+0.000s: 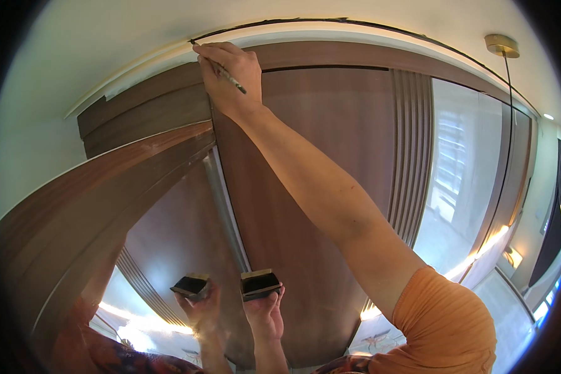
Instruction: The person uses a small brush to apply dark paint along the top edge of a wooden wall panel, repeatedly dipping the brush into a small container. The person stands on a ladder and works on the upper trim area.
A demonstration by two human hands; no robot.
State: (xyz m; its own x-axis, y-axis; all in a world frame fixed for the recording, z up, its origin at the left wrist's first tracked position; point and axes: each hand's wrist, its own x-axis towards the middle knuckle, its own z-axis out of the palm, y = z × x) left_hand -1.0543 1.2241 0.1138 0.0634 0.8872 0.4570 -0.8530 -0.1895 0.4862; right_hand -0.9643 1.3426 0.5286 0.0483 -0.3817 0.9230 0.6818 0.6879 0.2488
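Note:
My right hand (234,78) is raised high with the arm stretched out, its fingers closed round a thin paintbrush (232,80). The dark brush tip meets the left end of a black painted line (346,21), which runs along the pale trim (293,35) between ceiling and cabinet. Low in the middle, my left hand (267,315) grips a small square open container (260,283) from below. Black paint, or something equally dark, fills its inside. Left of it, a glossy brown panel shows a reflection (191,285) of the hand and container.
Tall brown cabinet panels (311,149) stand before me, with an open brown door (106,181) jutting out at left. Ribbed strips (411,137) and a glossy pale panel (464,143) lie further right. A brass ceiling mount (502,45) carries a hanging cord at upper right.

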